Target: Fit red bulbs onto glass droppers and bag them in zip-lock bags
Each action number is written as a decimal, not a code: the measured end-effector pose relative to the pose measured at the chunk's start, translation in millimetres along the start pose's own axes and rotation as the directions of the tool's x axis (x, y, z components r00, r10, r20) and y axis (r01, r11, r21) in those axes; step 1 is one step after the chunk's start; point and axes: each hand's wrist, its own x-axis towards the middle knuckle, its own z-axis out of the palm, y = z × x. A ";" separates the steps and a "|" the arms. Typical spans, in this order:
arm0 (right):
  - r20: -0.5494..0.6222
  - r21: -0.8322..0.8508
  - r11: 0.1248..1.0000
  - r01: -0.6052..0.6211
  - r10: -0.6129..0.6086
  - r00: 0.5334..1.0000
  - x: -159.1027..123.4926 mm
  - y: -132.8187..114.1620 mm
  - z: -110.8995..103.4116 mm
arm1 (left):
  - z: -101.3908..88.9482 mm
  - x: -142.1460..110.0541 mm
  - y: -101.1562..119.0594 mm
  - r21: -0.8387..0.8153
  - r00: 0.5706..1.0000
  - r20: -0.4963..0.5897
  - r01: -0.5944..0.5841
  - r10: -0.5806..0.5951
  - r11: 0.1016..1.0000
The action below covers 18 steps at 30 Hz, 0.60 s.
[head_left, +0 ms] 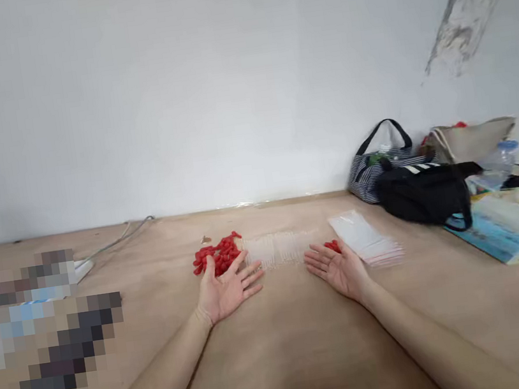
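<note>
My left hand [227,287] lies palm up over the wooden table [290,344], fingers spread, with nothing in it. Just behind it is a pile of small red pieces [217,254], too small to name. My right hand [340,268] is also palm up with its fingers stretched out, and holds nothing. A few more red pieces [332,246] show behind its fingers, partly hidden. Between and beyond both hands lie rows of thin clear pieces [279,248], whose kind I cannot make out. Right of my right hand is a stack of clear plastic bags [366,237].
On the right stand a striped bag [363,176], a black bag [423,194], a beige bag [479,141] and a blue flat packet [501,234]. A grey cable [125,234] lies at the back left. Blurred-out items [69,350] are at the left. A white wall [226,96] rises behind.
</note>
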 end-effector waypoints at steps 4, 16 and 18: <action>0.072 -0.478 0.859 0.181 -0.167 0.983 -5.1 15.4 6.8 | 5.4 1.7 -6.8 0.255 0.988 -0.142 0.098 -0.063 0.962; 0.610 -0.792 -0.067 0.607 -0.135 0.781 -22.5 31.0 16.8 | 19.2 -3.9 -25.4 0.936 0.928 0.325 -0.290 0.179 -0.198; 0.610 -0.792 -0.074 0.606 -0.134 0.781 -21.4 30.1 16.1 | 19.9 -3.1 -25.9 0.936 0.929 0.317 -0.273 0.192 -0.223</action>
